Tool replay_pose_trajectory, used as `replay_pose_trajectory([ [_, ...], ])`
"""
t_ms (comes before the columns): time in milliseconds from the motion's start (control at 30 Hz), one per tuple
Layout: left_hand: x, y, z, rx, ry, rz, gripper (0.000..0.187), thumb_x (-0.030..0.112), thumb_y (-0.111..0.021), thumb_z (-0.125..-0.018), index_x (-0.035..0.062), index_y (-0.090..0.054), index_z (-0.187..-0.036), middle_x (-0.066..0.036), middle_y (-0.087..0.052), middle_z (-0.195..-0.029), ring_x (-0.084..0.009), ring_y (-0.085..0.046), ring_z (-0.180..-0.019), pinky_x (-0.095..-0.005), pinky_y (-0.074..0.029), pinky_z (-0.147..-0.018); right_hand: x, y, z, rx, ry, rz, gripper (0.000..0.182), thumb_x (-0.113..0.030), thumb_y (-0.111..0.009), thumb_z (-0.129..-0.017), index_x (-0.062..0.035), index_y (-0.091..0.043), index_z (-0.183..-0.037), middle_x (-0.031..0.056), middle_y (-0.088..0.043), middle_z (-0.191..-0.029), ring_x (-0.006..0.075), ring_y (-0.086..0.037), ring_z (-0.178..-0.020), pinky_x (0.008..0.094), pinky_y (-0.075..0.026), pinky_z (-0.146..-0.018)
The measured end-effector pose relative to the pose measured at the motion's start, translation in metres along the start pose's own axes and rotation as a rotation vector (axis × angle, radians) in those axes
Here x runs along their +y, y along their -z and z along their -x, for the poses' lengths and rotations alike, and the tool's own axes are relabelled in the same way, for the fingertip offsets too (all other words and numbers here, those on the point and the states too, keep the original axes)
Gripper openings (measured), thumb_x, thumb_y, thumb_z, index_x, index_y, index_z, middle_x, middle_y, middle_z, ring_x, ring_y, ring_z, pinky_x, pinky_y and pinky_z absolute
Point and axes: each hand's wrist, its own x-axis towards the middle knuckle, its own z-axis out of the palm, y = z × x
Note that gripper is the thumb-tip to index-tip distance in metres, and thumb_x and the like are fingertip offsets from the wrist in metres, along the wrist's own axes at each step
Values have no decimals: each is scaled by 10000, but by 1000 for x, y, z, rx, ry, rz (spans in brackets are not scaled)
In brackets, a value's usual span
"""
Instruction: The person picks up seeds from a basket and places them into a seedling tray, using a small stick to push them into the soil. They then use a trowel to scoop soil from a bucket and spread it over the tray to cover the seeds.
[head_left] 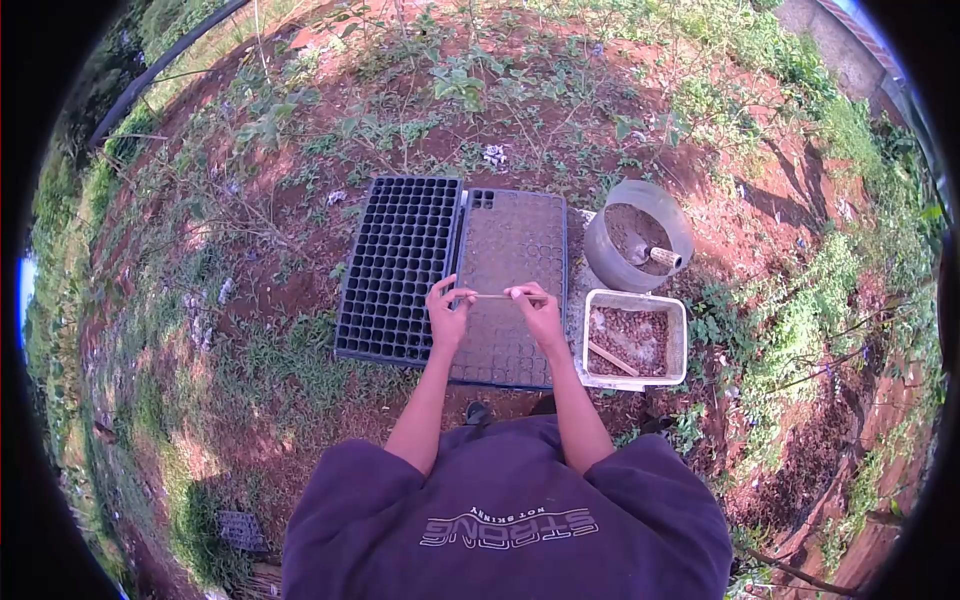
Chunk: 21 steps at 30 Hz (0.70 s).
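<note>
Two grips are engaged on one thin stick (495,296): one end is pinched between thumb and fingers by the left grip (448,308), the opposite end is pinched likewise by the right grip (540,315). Neither grip is released. The stick is thus located directly between the two grips, with its middle section exposed.

The long axis of the stick is set crosswise, from the left grip to the right grip. It is laid across the long axis of the soil-covered tray (566,240), which extends forward from beneath both grips. This crossed alignment is the governing relation. The near and middle parts of the tray are positioned below the stick; whether the soil (515,245) is touched by it cannot be determined from this angle. Faint cell outlines are shown through the soil beneath and forward of the grips, and a few dark cells are exposed at the far left corner.

A black tray (400,262) with open cells is placed beside and to the left of the soil-covered tray; the left grip is the nearer to it. To the right of the right grip, a tub (684,340) is placed, in which reddish-brown grains (640,325) and a flat wooden piece (612,358) are held. Forward and right of the right grip, a round bucket (610,258) is stood, in which soil and a scoop (664,258) are contained.
</note>
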Motion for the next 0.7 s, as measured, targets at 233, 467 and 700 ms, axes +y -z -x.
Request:
replay_pose_trajectory([
  [233,-7,1,-16,-3,45,32,115,182,-782,-726,180,-750,-837,-18,-518,-1271,-267,-406,-1221,-415,-308,-1051,1,-12,-19,-86,-208,150,181,-173,-673,-875,-47,-720,-996,-10,-619,-841,77,-516,-837,238,-396,-706],
  [467,-10,-18,-44,-9,5,-3,114,141,-771,-732,182,-748,-835,-27,-520,-1268,-266,-405,-1225,-407,-311,-1054,19,-3,-55,-39,49,360,176,-170,-705,-840,-75,-741,-983,12,-636,-841,93,-520,-763,255,-409,-651],
  [700,-21,-51,-101,-61,-108,-32,113,215,-772,-741,196,-751,-850,-38,-519,-1318,-281,-406,-1260,-416,-305,-1072,24,6,-98,15,-38,379,180,-156,-699,-834,-101,-741,-1000,-5,-631,-834,88,-533,-771,264,-431,-666],
])
